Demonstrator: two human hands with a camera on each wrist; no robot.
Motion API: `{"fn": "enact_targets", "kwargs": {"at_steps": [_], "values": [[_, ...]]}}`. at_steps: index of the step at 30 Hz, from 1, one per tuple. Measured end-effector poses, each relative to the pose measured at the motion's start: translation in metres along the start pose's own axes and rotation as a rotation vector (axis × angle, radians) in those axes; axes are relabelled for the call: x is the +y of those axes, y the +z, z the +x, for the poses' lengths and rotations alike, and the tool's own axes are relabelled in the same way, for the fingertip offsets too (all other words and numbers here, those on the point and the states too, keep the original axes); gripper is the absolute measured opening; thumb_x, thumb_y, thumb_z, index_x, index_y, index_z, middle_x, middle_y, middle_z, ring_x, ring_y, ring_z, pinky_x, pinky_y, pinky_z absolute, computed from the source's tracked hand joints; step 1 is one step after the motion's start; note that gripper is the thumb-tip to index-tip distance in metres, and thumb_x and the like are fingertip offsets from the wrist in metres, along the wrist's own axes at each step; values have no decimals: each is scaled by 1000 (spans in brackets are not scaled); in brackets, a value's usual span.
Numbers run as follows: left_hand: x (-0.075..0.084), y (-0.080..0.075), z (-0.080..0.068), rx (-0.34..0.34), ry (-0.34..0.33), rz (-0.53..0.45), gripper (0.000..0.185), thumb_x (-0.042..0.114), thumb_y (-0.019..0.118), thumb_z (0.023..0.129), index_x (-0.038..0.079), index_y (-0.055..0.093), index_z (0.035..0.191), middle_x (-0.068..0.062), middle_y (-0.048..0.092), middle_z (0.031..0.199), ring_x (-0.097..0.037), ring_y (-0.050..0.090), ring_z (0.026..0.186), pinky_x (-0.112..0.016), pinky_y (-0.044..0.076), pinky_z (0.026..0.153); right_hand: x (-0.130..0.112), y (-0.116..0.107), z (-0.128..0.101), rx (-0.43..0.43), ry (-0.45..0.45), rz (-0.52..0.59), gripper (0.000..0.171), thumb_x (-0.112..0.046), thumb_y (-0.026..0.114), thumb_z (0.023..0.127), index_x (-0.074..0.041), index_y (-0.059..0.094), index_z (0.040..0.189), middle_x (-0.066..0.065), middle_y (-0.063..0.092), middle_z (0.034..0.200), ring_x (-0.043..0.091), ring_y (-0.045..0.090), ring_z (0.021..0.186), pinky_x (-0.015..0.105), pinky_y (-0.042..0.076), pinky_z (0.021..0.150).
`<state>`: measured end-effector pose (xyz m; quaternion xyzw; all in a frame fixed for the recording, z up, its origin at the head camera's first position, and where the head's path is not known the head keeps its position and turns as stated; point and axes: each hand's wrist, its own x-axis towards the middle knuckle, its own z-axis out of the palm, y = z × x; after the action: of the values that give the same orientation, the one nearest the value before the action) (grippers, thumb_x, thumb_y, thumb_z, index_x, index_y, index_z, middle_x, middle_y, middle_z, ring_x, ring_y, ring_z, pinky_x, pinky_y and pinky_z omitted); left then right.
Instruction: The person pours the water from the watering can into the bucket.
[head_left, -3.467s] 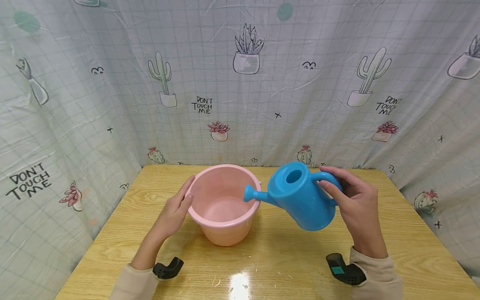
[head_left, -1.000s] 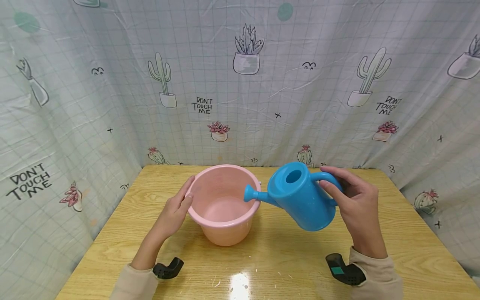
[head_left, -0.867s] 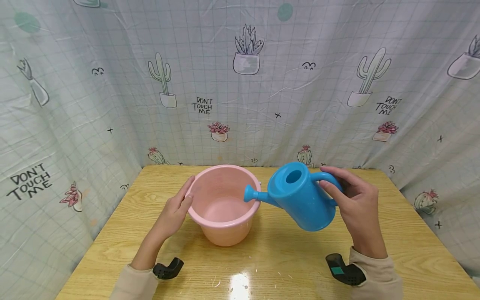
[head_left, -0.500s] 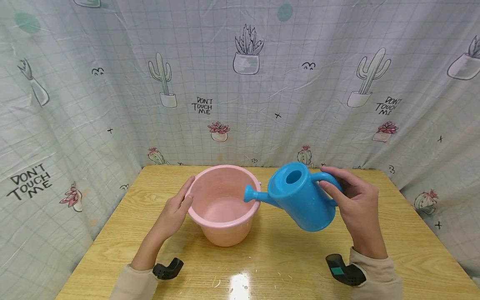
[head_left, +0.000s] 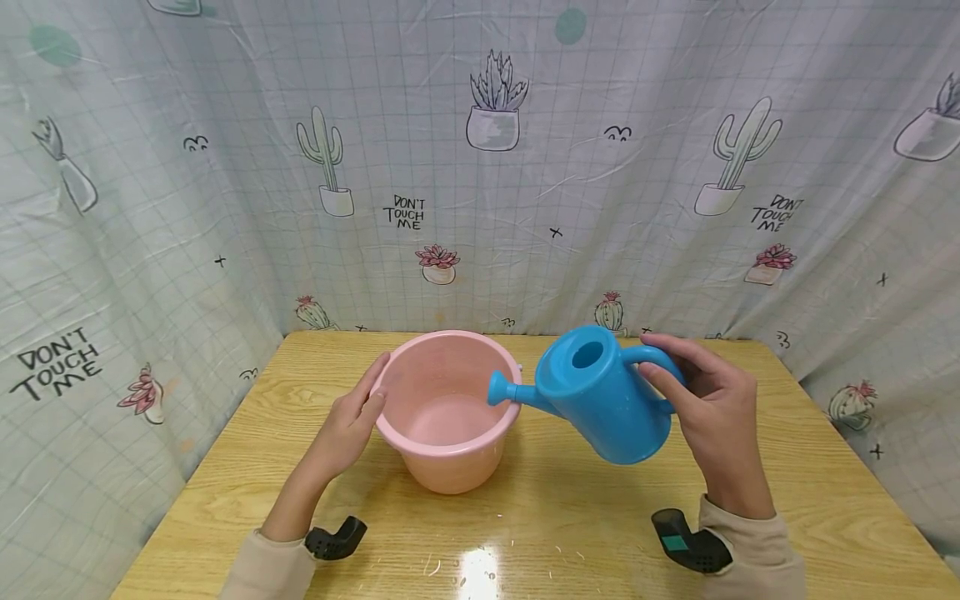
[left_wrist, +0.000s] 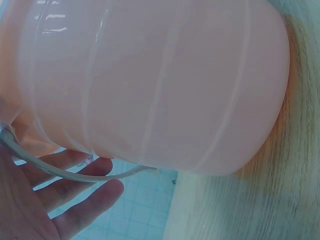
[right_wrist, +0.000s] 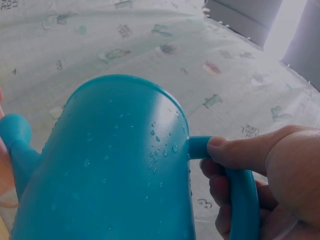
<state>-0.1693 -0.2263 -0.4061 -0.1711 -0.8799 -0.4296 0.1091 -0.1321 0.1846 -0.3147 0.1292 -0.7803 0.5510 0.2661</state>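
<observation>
Right hand [head_left: 712,408] gripped tilted blue watering can [head_left: 600,404] by handle; left hand [head_left: 348,425] flat against pink bucket [head_left: 448,417]. Spout barely over rim: risked spilling onto table [head_left: 570,517].

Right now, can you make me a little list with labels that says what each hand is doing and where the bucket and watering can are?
Left hand: fingers straight, resting against the pink bucket's outer wall
Right hand: grips the blue watering can by its handle
Pink bucket: upright on the wooden table
Blue watering can: held above the table, tilted, spout over the bucket's rim
Backdrop: cactus-print curtain
</observation>
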Motion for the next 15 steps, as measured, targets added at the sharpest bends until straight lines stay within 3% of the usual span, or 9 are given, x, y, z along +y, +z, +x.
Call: {"fn": "enact_targets", "kwargs": {"at_steps": [15], "values": [[-2, 0, 0, -5, 3, -4, 51, 25, 33, 106, 25, 21, 155, -15, 37, 153, -33, 44, 136, -53, 40, 106, 0, -1, 0, -5, -10, -18, 34, -1, 67, 88, -2, 66, 122, 8, 69, 112, 7, 67, 99, 13, 50, 88]]}}
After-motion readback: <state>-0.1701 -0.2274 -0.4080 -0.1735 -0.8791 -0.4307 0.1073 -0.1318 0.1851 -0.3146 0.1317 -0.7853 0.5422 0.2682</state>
